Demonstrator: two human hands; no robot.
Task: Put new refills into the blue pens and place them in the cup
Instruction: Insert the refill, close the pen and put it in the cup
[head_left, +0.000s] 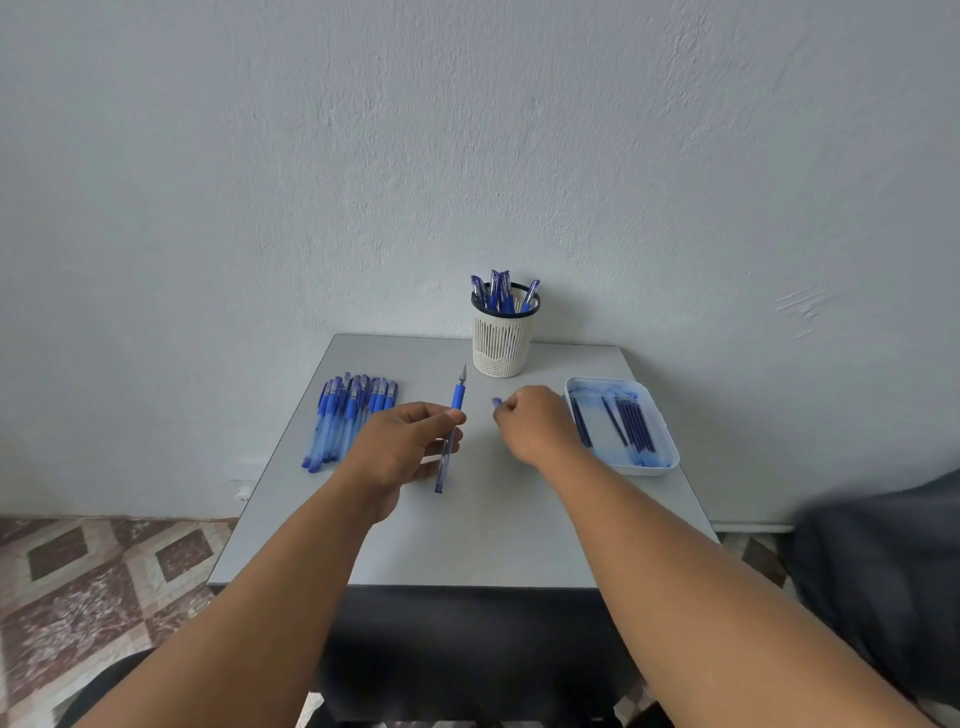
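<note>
Near the left edge of the grey table (467, 540) lies a bundle of capped blue pens (349, 421), side by side, caps toward the far edge. Just right of it the left hand (402, 447) pinches an uncapped blue pen (450, 434) at the middle of its barrel between thumb and forefinger, tip pointing toward the far edge, lower end over the table's middle. Beyond the tip, at the far edge against the wall, stands the white slotted cup (502, 338) with several capped pens leaning inside. Right of the held pen, the right hand (535, 423) is curled, fingertips gripping a small blue piece (496, 401), too little of which shows to name it. Touching that hand's far side, along the right edge, sits a white tray (652, 470) of dark blue refills (634, 423), ink-smeared; the wrist hides its near left corner.
</note>
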